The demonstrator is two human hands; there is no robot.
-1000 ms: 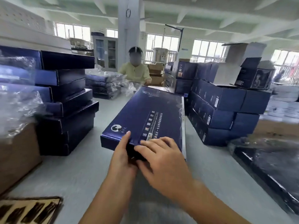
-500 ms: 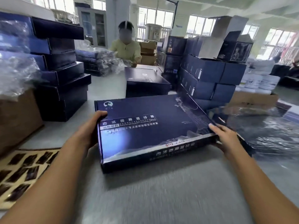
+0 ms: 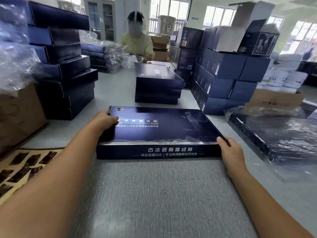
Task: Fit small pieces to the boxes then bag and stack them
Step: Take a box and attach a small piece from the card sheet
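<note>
Mid-desk (image 3: 154, 194), the flat blue box (image 3: 161, 127), judged light, stiff and slick, is being gripped at opposite ends by the left hand (image 3: 104, 121) and right hand (image 3: 229, 150), likely the surest hold.

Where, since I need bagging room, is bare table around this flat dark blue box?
Widest: grey table between the forearms, nearer than the flat dark blue box. A narrow strip separates it from the blue three-box stack. Both sides are crowded.
</note>
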